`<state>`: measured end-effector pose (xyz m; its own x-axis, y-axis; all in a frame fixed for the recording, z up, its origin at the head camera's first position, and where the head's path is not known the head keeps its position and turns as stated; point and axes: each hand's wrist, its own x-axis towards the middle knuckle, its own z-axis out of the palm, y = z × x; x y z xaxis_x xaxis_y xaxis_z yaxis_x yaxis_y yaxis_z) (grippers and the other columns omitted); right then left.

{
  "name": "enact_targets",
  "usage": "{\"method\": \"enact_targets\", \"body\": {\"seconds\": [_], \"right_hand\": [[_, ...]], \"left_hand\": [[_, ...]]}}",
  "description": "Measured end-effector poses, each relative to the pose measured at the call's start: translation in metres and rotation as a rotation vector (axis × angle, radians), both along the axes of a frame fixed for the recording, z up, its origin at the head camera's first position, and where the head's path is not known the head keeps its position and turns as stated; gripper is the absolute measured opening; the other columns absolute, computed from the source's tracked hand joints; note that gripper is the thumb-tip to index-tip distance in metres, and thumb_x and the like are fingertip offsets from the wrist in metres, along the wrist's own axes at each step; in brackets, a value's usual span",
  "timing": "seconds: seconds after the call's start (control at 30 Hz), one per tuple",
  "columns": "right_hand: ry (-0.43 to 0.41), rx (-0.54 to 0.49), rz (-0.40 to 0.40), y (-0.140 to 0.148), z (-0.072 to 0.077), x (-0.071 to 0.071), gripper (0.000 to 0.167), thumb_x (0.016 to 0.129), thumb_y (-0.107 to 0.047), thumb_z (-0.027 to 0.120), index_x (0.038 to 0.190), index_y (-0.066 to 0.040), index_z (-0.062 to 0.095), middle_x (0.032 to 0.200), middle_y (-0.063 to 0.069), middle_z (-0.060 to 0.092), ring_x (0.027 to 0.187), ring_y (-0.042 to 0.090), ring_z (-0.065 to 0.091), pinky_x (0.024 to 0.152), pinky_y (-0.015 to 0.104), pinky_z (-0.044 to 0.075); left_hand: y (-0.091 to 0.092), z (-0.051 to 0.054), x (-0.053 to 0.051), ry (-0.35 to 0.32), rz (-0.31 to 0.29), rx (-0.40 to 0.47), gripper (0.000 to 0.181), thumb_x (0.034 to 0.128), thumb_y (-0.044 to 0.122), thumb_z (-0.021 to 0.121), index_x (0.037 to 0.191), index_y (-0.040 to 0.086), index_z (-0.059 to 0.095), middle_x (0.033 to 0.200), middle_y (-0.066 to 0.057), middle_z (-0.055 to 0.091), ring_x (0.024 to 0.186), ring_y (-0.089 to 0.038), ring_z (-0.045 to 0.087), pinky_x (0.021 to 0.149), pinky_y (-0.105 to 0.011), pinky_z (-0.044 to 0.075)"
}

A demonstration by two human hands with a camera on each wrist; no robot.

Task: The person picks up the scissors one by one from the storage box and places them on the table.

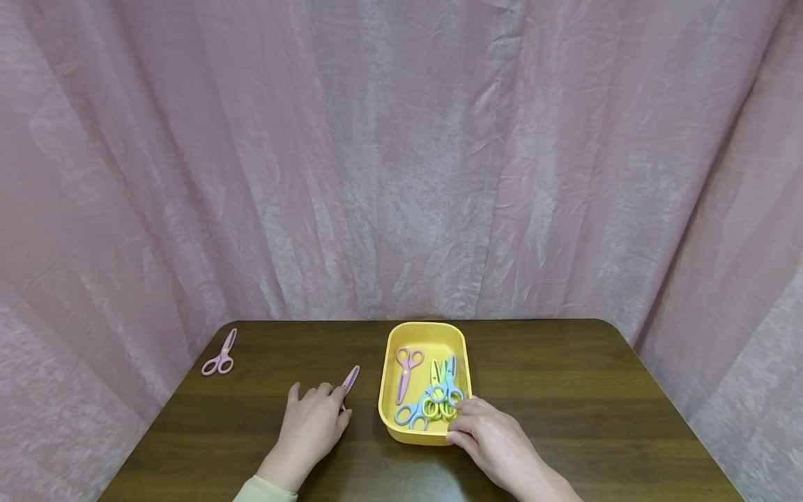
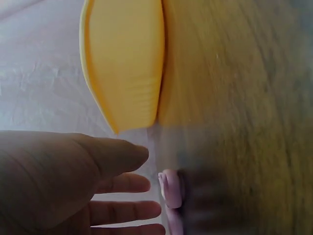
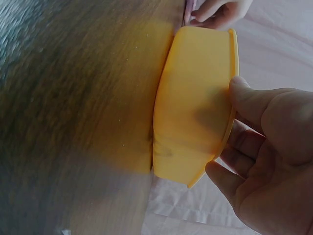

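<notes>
My left hand [image 1: 314, 423] reaches over a pair of pink scissors [image 1: 351, 377] lying left of the yellow tray [image 1: 384, 394]. In the left wrist view its fingers are extended beside the pink handle [image 2: 172, 188], with no grip on it visible. The right hand [image 1: 492, 439] grips the tray's near right corner, thumb and fingers around the rim, as the right wrist view also shows. Inside the tray lie pink scissors [image 1: 404, 376] at the left, and blue scissors [image 1: 449, 380] overlapping yellow-green ones [image 1: 434, 390] at the right.
Another pair of pink scissors [image 1: 220, 355] lies near the far left corner of the dark wooden table [image 1: 564, 376]. A pink curtain [image 1: 401, 174] hangs behind the table and along both sides.
</notes>
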<state>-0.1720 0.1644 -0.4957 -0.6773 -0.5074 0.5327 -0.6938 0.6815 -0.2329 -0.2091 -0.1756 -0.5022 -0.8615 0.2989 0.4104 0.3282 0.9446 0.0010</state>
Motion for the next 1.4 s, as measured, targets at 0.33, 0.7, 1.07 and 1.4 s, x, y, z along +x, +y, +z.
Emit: {"method": "enact_targets", "body": {"seconds": [0.33, 0.7, 1.07, 1.4], "right_hand": [[-0.032, 0.005, -0.008, 0.0, 0.001, 0.0, 0.016, 0.097, -0.025, 0.085, 0.084, -0.027, 0.077, 0.1, -0.018, 0.07, 0.112, 0.016, 0.071, 0.091, 0.039, 0.061], [0.009, 0.001, -0.001, 0.0, -0.001, 0.0, 0.016, 0.094, -0.023, 0.088, 0.083, -0.026, 0.077, 0.098, -0.017, 0.07, 0.111, 0.016, 0.071, 0.091, 0.038, 0.061], [0.0, 0.007, -0.007, 0.0, -0.001, -0.001, 0.017, 0.094, -0.024, 0.088, 0.082, -0.026, 0.076, 0.097, -0.017, 0.07, 0.111, 0.015, 0.071, 0.092, 0.038, 0.061], [0.0, 0.004, -0.001, 0.0, 0.0, -0.001, 0.017, 0.093, -0.022, 0.088, 0.081, -0.025, 0.076, 0.095, -0.017, 0.069, 0.109, 0.015, 0.071, 0.09, 0.038, 0.061]], "left_hand": [[0.003, 0.005, 0.018, -0.087, -0.042, -0.055, 0.045, 0.0906, 0.037, 0.091, 0.125, 0.01, 0.078, 0.122, -0.009, 0.078, 0.107, -0.033, 0.076, 0.106, -0.078, 0.044], [0.003, 0.002, 0.019, -0.155, -0.027, -0.068, 0.047, 0.0932, 0.038, 0.088, 0.128, 0.009, 0.077, 0.13, -0.01, 0.075, 0.122, -0.037, 0.07, 0.109, -0.076, 0.044], [0.003, 0.002, 0.018, -0.165, -0.028, -0.061, 0.048, 0.0948, 0.036, 0.087, 0.128, 0.003, 0.077, 0.134, -0.014, 0.073, 0.121, -0.036, 0.072, 0.111, -0.072, 0.045], [0.001, 0.006, 0.021, -0.124, -0.001, -0.082, 0.036, 0.0907, 0.04, 0.09, 0.11, 0.014, 0.076, 0.113, -0.011, 0.072, 0.098, -0.038, 0.074, 0.107, -0.075, 0.046]]}}
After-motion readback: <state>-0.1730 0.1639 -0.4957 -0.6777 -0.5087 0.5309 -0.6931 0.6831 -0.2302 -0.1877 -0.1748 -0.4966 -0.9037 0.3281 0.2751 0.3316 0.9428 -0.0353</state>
